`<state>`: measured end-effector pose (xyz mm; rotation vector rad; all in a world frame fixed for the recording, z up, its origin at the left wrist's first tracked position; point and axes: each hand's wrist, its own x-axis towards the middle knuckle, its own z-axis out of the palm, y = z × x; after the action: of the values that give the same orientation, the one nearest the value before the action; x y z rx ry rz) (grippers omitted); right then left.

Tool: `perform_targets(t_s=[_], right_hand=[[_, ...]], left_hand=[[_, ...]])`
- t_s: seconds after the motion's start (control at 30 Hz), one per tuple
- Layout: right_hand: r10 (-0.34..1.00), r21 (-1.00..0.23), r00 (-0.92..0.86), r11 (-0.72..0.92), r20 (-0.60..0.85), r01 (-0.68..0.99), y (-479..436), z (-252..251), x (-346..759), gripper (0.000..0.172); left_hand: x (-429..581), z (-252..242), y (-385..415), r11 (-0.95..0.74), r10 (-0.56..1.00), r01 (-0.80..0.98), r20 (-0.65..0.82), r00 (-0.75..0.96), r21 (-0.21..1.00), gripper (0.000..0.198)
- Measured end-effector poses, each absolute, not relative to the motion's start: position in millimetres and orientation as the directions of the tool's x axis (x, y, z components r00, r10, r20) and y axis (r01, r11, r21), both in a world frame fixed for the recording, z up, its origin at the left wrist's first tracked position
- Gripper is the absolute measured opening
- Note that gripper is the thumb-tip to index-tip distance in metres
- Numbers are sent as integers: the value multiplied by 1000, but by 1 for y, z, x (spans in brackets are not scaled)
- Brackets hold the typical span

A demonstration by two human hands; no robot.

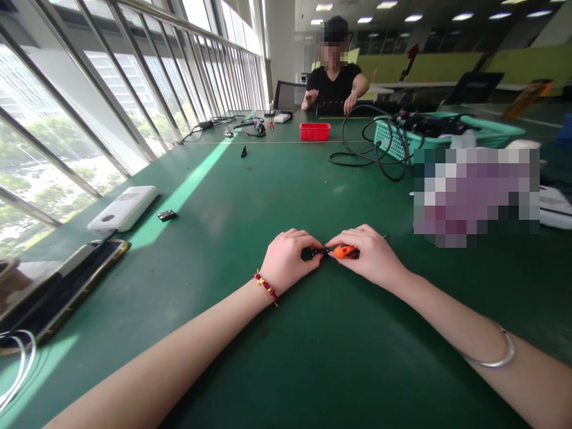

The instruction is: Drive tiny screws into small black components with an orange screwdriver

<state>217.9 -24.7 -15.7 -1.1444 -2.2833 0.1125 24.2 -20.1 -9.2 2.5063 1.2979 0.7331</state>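
Observation:
Low over the green table (250,333), my two hands meet almost fingertip to fingertip. My left hand (288,255) is closed, pinching a small black part (318,251) between thumb and forefinger; most of it is hidden. My right hand (369,253) is closed around an orange-and-black screwdriver (346,251). Its handle end points left at the black part, and a thin metal tip shows beyond the knuckles. Whether the handle touches the black part, I cannot tell. Left of my hands lies a small black block (167,215).
A white box-like device (125,207) and a phone-like slab (84,280) lie left, beside the railing (179,65). Farther off are a red bin (315,132), cables (357,158) and a teal basket (393,143). A person (335,77) sits opposite. A pixelated patch covers something at right.

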Motion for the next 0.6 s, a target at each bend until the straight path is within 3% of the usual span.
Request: perform_targets(t_s=[0.6], right_hand=[[766, -348, -451, 622, 459, 702, -25, -16, 214, 9]], left_hand=[[24, -9, -19, -574, 818, 656, 313, 482, 491, 14]])
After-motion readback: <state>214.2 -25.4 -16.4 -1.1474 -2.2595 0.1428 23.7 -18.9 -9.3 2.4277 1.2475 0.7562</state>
